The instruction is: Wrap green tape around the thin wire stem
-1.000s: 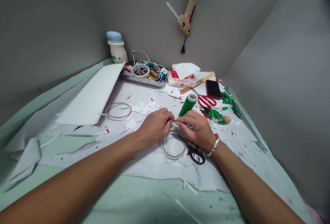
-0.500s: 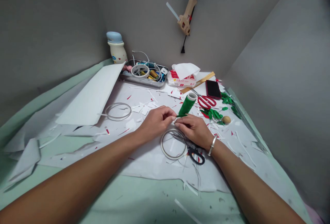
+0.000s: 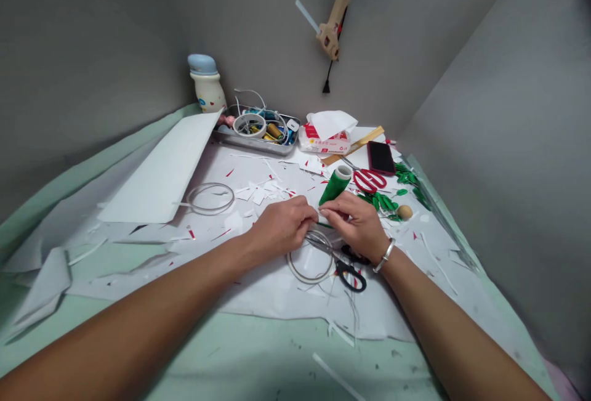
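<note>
My left hand [image 3: 281, 225] and my right hand [image 3: 354, 223] meet in the middle of the table, fingers pinched together on a thin green strip that runs from the green roll [image 3: 336, 184] standing just behind them. Under the hands lie a round wire ring [image 3: 308, 263] and black-handled scissors [image 3: 347, 271] on white paper. A silver bangle sits on my right wrist.
A second ring [image 3: 209, 198] lies to the left beside a large white sheet [image 3: 161, 170]. Behind are a metal tray [image 3: 258, 130] of odds and ends, a tissue pack [image 3: 325, 136], red scissors [image 3: 369, 180], a phone [image 3: 381, 157], green leaves [image 3: 385, 202], a wooden bead [image 3: 404, 211]. Paper scraps litter the table.
Both hands stayed pinched together near the green roll, shifting slightly away and back; the view has tilted a little.
</note>
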### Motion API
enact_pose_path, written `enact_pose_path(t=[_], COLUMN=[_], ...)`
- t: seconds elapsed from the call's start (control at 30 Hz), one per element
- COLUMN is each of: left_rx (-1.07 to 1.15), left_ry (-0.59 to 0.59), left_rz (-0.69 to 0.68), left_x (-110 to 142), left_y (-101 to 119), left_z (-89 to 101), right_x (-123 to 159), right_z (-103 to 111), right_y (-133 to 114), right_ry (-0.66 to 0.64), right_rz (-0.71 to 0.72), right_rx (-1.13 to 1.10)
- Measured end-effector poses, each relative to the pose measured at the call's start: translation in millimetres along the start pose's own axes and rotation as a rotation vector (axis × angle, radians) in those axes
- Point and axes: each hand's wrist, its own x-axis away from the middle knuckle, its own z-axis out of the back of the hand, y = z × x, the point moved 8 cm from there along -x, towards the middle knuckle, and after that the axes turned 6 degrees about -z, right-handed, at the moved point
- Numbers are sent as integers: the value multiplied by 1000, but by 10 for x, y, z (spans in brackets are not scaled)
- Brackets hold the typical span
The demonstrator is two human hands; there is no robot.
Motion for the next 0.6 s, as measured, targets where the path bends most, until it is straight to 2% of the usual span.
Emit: enact_pose_path(t=[0.1, 0.3, 0.47, 0.6], left_rx=[134, 382, 432, 427], left_ry=[-21, 42, 45, 83], left_rz=[-21, 82, 92, 96], left_x=[-20, -41, -45, -45], left_y=[45, -40, -64, -113], left_z=[-7, 15, 5, 16], right_x=[-10, -3, 6, 14], right_z=[5, -57, -71, -121], right_y=[121, 255, 306, 294], right_ry=[15, -26, -27, -65], right_rz=[-76, -190, -237, -207], right_rx=[-64, -181, -235, -219])
